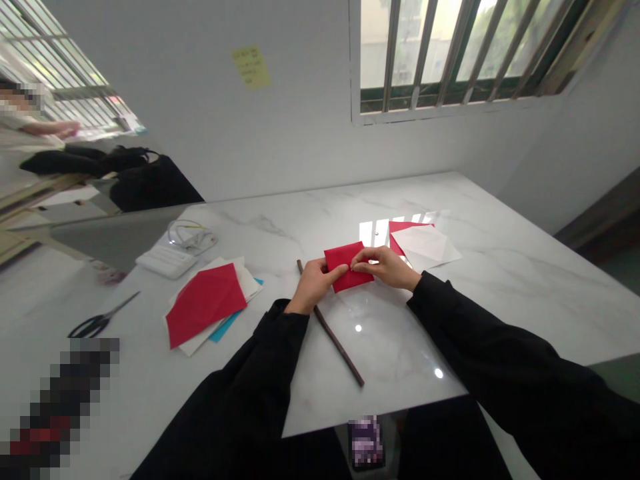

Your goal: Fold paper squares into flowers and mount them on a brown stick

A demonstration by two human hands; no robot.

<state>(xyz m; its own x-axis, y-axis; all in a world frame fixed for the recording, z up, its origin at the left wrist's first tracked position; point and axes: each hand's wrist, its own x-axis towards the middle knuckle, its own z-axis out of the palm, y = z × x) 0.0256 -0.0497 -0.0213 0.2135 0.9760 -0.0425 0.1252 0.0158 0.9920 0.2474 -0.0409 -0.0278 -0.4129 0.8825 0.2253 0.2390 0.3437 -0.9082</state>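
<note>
Hands, two. Left hand (315, 280): one, gripping the left edge of the red square, thumb on top. Right hand (383, 263): one, thumb and forefinger closed to a pinch at the square's middle; cannot tell whether paper is caught between them.
Red square (353, 281): one, creased, held tilted above the table (270, 227), between the hands.
Stick (337, 345): one, brown, running under the left hand; contact cannot be told.
Left pile, one: red sheet (207, 300), one, uppermost; white sheets (193, 343), number hidden; blue paper (227, 328) peeping out beneath, count uncertain.
Right pair: white sheet (427, 245), one, overlapping second red sheet (397, 243), one.
Scissors (95, 327): one pair, black-handled, left of the pile.
Note (251, 67): one, yellow, on the wall.
</note>
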